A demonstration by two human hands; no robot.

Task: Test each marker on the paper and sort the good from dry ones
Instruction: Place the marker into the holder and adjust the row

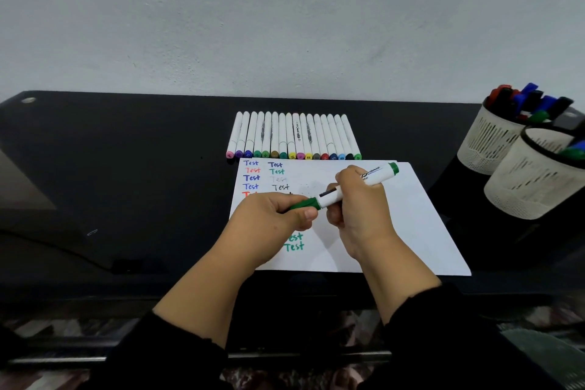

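1. A green marker point(351, 187) is held above a white sheet of paper point(411, 231), near the middle of the view, tilted so that its green end cap points toward 2 o'clock and its green cap toward 8 o'clock.
2. The right hand point(361, 215) wraps its fingers round the white barrel, thumb underneath, with the marker's printed end sticking out past the knuckles.
3. The left hand point(272, 218) curls round the green cap point(304, 204), thumb pressed along its side just beside the barrel; the cap sits against the barrel, and whether it is fully seated I cannot tell.
4. The paper lies on a black desk point(126, 184) and carries the word "Test" written many times in blue, red, green, black and a faint grey; some words at 6 o'clock of the hands are partly hidden.
5. At 12 o'clock of the paper, a row of white markers point(292, 136) lies side by side, coloured caps nearest the sheet's far edge.
6. At 3 o'clock, two pale mesh cups stand touching each other: the farther cup point(487, 142) holds many markers with red, blue, black and green caps, and the nearer cup point(531, 187) holds a few with green and blue ends showing.
7. A light wall point(285, 25) rises behind the desk.
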